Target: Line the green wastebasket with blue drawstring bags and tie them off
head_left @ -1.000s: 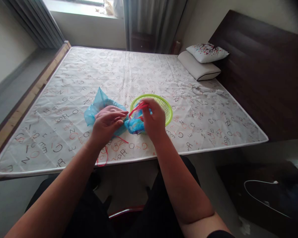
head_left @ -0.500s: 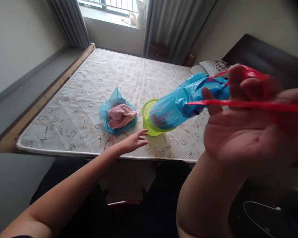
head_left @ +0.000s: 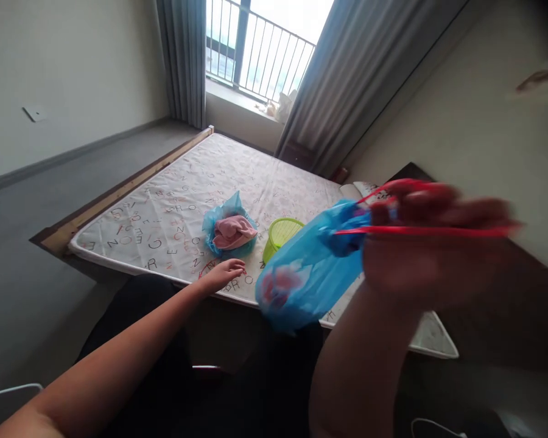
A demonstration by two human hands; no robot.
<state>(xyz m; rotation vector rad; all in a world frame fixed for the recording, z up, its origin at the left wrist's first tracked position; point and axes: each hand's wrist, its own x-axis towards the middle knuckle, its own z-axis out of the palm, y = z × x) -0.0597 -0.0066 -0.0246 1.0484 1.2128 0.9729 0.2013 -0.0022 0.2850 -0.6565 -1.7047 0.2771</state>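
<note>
Raised on the right, my right hand (head_left: 420,243) grips the red drawstring of a blue plastic bag (head_left: 310,267); it is smeared by motion. The bag hangs tilted in front of the mattress edge, with something pink and red showing through its film. Partly behind it, a lime-green basket (head_left: 281,231) stands on the mattress. My left hand (head_left: 223,274) is held low over the mattress's front edge, fingers apart and holding nothing. Just beyond it, a folded pink cloth (head_left: 232,232) lies on another blue plastic bag (head_left: 214,216), which is spread open.
The letter-printed mattress (head_left: 164,213) lies on a wooden bed frame (head_left: 132,188). Grey curtains (head_left: 180,61) flank a window with railings (head_left: 265,55). A patterned pillow (head_left: 368,190) is at the bed's right side. White cables lie low at both sides.
My right hand has drawn the blue bag out of the green basket, towards me. My left hand has moved slightly left and back from the basket. The head view has tilted upward.
</note>
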